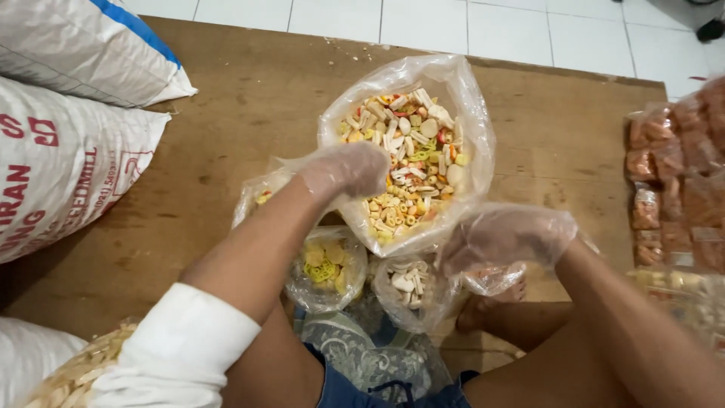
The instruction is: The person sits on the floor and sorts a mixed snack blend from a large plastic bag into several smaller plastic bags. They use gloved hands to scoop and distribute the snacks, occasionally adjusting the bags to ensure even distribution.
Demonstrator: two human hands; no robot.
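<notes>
- Brown wooden board (226, 121) covers the floor, with white floor tiles (423, 23) beyond its far edge; only the head view is given.
- One big clear bag (461, 98) of mixed raw crackers (408, 159) stands open near the middle of the board; every place below is told from it.
- Three small clear bags lie just in front of the big bag: one with yellow pieces (326, 266), one with white sticks (411, 285), and one nearly hidden at its left side (257, 198).
- Two white woven sacks (68, 151) lie well to the left of the big bag, one stacked above the other.
- One heap of reddish packets (680, 174) lies well to its right, too blurred to count.
- Left hand (343, 170), in a thin plastic glove, rests on the big bag's left rim; its fingers (370, 177) curl inward over the edge, touching plastic just beside the crackers. Whether they pinch the rim I cannot tell.
- Right hand (507, 238), also gloved, sits at the big bag's lower right corner; its fingers (461, 253) are bent against the plastic, grip unclear.
- Bare board lies open behind the big bag up to the tiles, and on both sides between it and the sacks and packets.
- Nearer the person than the big bag, the small bags, knees and a bare foot (491, 298) crowd the space.
</notes>
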